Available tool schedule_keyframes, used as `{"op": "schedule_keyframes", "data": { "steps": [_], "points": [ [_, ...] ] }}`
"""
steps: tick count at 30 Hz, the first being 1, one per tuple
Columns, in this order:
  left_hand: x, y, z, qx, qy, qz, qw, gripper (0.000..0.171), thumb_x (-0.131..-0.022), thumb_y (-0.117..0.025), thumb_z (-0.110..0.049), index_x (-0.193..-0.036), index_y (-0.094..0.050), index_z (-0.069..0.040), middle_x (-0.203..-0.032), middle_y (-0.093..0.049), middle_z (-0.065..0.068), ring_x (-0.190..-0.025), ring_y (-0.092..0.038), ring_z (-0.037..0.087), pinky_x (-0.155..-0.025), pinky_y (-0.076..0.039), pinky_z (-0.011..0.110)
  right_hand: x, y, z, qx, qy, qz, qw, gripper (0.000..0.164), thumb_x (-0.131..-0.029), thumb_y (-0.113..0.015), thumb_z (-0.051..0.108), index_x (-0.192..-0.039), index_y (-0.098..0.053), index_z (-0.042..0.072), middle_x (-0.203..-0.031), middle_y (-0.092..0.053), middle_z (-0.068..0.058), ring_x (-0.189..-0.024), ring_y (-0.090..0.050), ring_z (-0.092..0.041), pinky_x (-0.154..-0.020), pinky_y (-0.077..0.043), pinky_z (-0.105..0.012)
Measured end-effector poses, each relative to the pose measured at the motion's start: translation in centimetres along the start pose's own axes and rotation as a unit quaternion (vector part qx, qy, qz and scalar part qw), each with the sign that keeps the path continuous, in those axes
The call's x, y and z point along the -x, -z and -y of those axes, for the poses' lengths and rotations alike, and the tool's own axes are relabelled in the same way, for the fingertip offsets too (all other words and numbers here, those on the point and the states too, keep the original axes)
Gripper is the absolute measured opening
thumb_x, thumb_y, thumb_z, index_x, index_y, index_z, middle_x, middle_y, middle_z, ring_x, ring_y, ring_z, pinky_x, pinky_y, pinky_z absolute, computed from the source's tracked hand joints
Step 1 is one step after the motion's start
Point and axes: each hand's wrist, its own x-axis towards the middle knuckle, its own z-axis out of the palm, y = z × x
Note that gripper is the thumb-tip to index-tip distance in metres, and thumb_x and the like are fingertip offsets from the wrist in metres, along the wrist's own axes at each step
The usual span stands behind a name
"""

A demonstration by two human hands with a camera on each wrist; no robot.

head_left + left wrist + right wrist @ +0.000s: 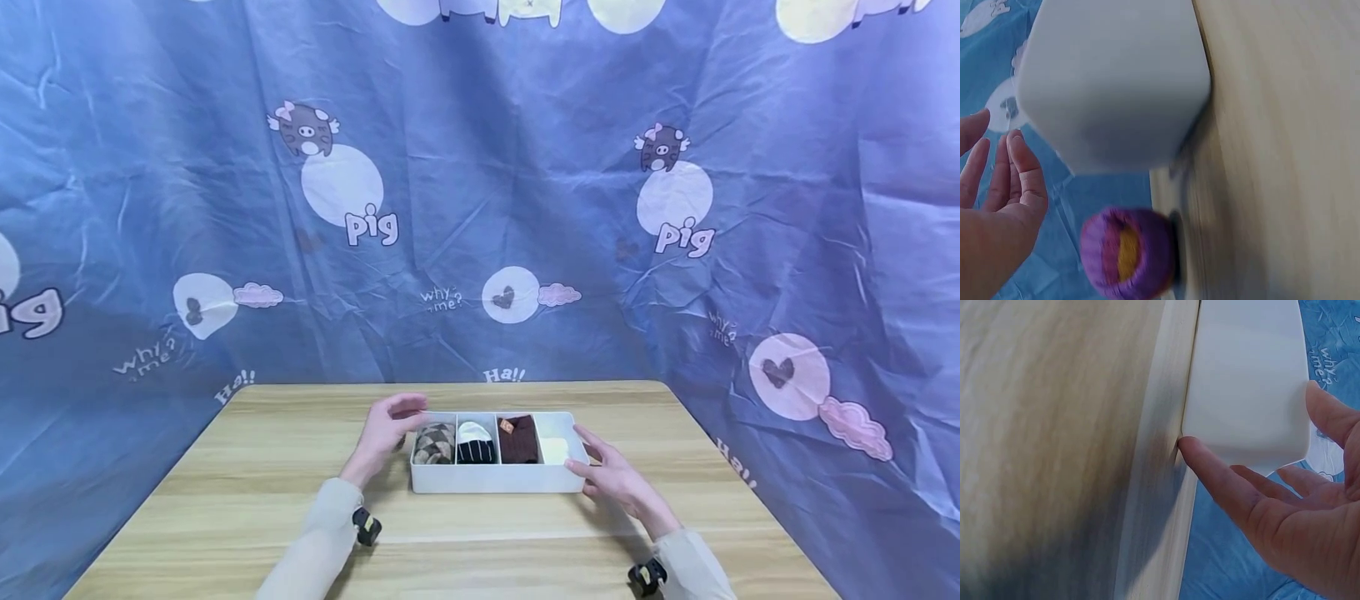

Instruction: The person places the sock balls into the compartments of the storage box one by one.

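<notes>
A white divided storage box [495, 479] stands on the table. From left to right, its compartments hold a rolled checkered sock [435, 444], a black-and-white sock [476, 444], a dark brown sock [517, 442] with an orange label, and a small cream-white folded item [555, 451]. My right hand [611, 475] grips the box's right end, thumb at the top rim and a fingertip low at the bottom edge. At the left end, my left hand [386, 433] hovers with loosely bent fingers, apart from the box in the left wrist view. A purple rolled sock [1127, 253] lies beyond that end.
The wooden table [480, 533] extends around the box on every side. Behind and beside it hangs a blue curtain [480, 192] printed with pigs and circles. Each wrist wears a small black camera on a band.
</notes>
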Motion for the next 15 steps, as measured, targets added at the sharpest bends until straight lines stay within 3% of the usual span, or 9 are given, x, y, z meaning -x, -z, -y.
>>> {"op": "schedule_keyframes", "data": {
  "steps": [9, 15],
  "points": [
    [0.0, 3.2, 0.7, 0.001, 0.021, -0.035, 0.9992, 0.040, -0.082, -0.074, 0.003, -0.120, -0.063, 0.007, -0.114, -0.069, 0.021, -0.088, -0.066, 0.006, -0.076, -0.055, 0.023, -0.5, 0.3, 0.1, -0.001, -0.001, 0.010, 1.000, 0.082, -0.093, -0.067, 0.019, -0.158, -0.018, 0.015, -0.157, -0.016, -0.034, -0.084, -0.059, -0.018, -0.065, -0.052, -0.027],
    [0.0, 5.0, 1.2, -0.018, 0.039, -0.057, 0.9974, 0.046, -0.081, -0.075, -0.001, -0.124, -0.061, 0.006, -0.120, -0.066, 0.023, -0.092, -0.064, 0.005, -0.081, -0.053, 0.020, -0.5, 0.4, -0.1, -0.009, -0.004, 0.012, 1.000, 0.083, -0.093, -0.068, 0.019, -0.158, -0.016, 0.015, -0.157, -0.016, -0.033, -0.086, -0.060, -0.019, -0.065, -0.052, -0.027]
  ]
}}
